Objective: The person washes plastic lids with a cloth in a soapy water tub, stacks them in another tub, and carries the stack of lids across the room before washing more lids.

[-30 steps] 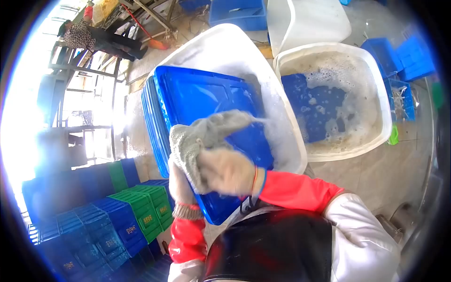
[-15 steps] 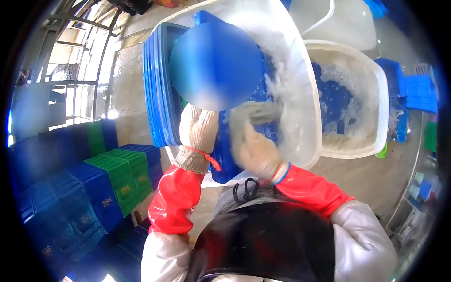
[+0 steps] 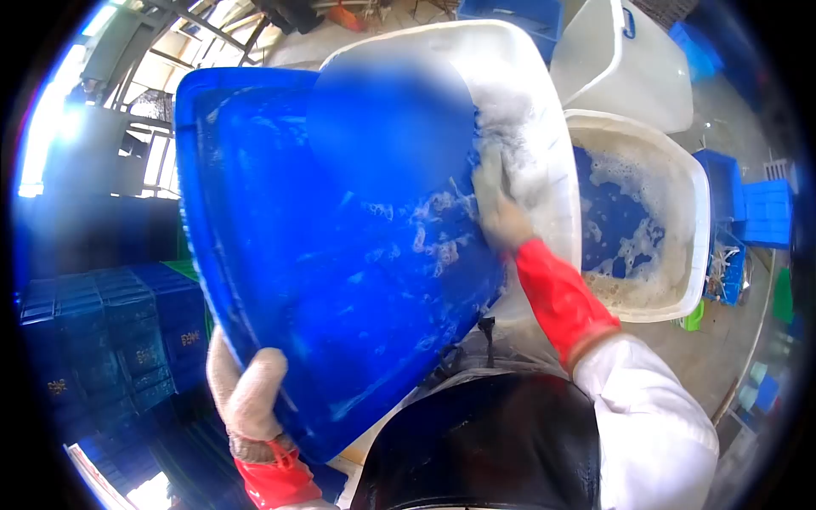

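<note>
The lower left edge of the blue lid (image 3: 340,280) is gripped by the gloved left hand (image 3: 248,391), with the thumb laid over the rim onto the facing side; the other fingers are hidden behind the lid. At the opposite edge, a grey cloth (image 3: 489,180) is held in the right hand (image 3: 508,225), against or just beside the lid's right margin; motion blurs it, so how tightly the fingers are closed cannot be told. The lid is thus spread between the two hands, tilted, with its broad face turned up and streaked with wet foam towards the right. Its upper part is blurred. The right portion is set over the white tub (image 3: 565,204), while the left portion juts out past it; whether the tub's rim is touched cannot be told. To the right, foamy water is contained in a second tub (image 3: 702,221), where something blue is seen beneath the suds. Behind that, a whitish bin (image 3: 650,81) is placed. At the far left, blue crates (image 3: 93,340) are stacked.
</note>
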